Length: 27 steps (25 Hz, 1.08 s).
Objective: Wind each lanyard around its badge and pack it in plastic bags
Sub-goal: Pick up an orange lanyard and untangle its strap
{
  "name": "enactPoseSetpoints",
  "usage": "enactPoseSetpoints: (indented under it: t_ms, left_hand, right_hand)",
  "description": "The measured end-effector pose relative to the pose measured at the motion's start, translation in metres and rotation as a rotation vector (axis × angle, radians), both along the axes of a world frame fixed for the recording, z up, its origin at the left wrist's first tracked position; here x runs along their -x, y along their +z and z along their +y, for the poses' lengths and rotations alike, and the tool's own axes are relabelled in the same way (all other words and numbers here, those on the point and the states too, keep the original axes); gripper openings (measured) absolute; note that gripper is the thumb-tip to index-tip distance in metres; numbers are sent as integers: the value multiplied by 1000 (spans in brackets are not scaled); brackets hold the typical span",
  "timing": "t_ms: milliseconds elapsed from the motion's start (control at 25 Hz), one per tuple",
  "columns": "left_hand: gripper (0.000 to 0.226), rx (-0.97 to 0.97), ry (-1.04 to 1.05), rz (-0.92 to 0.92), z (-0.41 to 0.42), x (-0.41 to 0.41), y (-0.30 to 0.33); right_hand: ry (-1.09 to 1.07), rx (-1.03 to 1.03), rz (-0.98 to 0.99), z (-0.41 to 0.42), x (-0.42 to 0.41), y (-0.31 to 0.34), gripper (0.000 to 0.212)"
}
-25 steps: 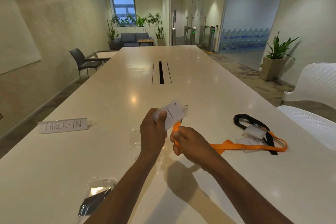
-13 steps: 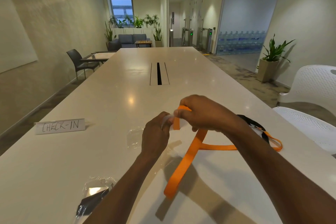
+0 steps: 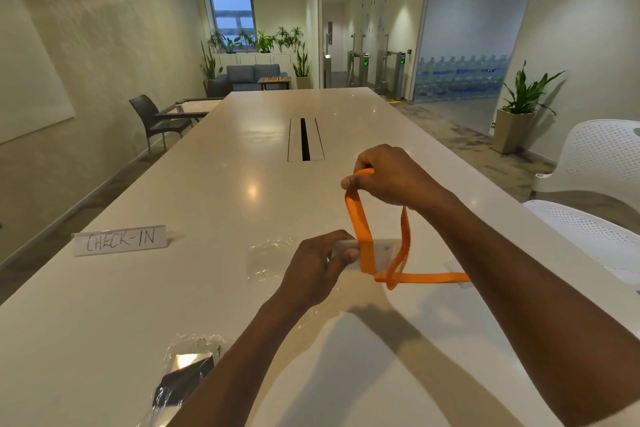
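My left hand [image 3: 320,258] pinches a white badge [image 3: 382,251] by its left end, low over the long white table [image 3: 242,191]. An orange lanyard [image 3: 360,222] runs up from the badge to my right hand [image 3: 388,177], which grips the strap raised above the badge. More of the strap loops down at the right and trails along the table under my right forearm. A clear plastic bag [image 3: 268,256] lies flat just left of my left hand. Another bag [image 3: 187,374] with a dark lanyard packed inside lies near the front edge.
A paper sign reading CHECK-IN [image 3: 119,240] lies at the left. A cable slot [image 3: 304,139] is set into the table's middle. White perforated chairs [image 3: 595,163] stand at the right. The corner of another badge [image 3: 455,267] shows beside my right forearm.
My right hand has lifted the orange strap up and to the right, away from the badge. My left hand has lowered the badge toward the table, and one wrap now crosses it.
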<state>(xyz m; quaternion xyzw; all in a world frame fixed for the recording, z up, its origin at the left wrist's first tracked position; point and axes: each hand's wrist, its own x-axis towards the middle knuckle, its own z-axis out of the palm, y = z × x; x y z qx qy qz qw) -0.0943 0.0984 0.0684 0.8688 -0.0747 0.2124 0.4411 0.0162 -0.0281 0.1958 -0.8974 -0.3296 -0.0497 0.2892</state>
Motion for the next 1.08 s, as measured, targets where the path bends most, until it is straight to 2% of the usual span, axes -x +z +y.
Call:
enactPoseSetpoints:
  t_ms: [120, 280, 360, 440, 520, 560, 600, 680, 760, 840, 960, 1080]
  left_hand:
    - [29, 95, -83, -55, -3, 11, 6]
    - [20, 211, -119, -130, -6, 20, 21]
    - [31, 252, -122, -142, -9, 20, 26]
    - [35, 322, -146, -137, -11, 18, 28]
    - [34, 387, -131, -116, -12, 16, 30]
    - [35, 410, -106, -103, -11, 14, 32]
    - [37, 429, -78, -90, -10, 12, 34]
    - [43, 447, -29, -81, -9, 6, 40]
    - [40, 448, 10, -94, -8, 1, 48]
    - [31, 451, 45, -98, -7, -3, 55]
    - [35, 454, 60, -114, -4, -8, 64]
    - [34, 462, 56, -109, 0, -12, 74]
  right_hand:
    - [-31, -6, 66, -7, -16, -10, 38]
    - [-102, -147, 272, -17, -19, -36, 64]
    - [-114, -151, 345, -17, -17, -51, 59]
    - [-88, -151, 441, -24, -10, -64, 42]
    - [-83, -302, 586, -38, -1, -79, 24]
    - [-111, -408, 644, -44, 5, -86, 26]
    - [-118, -491, 636, -47, 8, -93, 29]
    - [-155, -531, 420, -42, 14, -104, 24]
    - [-153, -601, 328, -31, 30, -108, 26]
    - [-46, -739, 347, -25, 47, -114, 23]
    - [134, -828, 416, -19, 65, -111, 15]
    - [169, -711, 405, -6, 69, -103, 36]
